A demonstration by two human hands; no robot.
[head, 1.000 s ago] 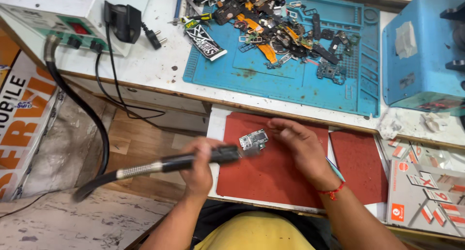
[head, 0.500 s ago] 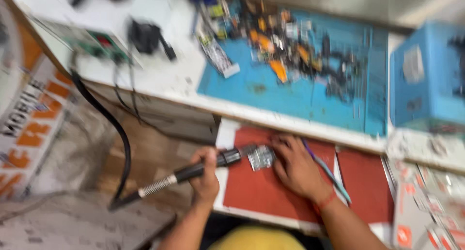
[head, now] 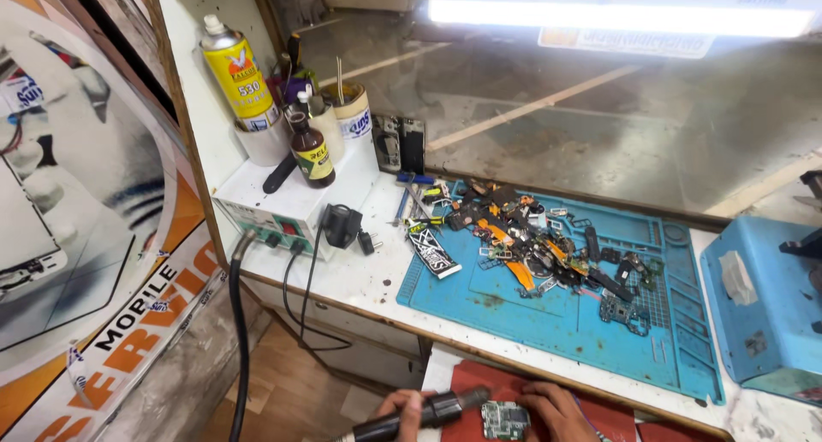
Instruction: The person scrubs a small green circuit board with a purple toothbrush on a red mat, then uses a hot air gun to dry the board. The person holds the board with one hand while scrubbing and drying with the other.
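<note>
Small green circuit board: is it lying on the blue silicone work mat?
No, the small green circuit board sits on the red mat between the left hand and right hand, below the blue silicone work mat.

Only a small part of the person is visible, at the bottom edge of the head view. The left hand (head: 409, 405) is bare, with no glove, ring or sleeve to see. The right hand (head: 555, 410) is also bare, and its wrist is cut by the frame edge.
</note>
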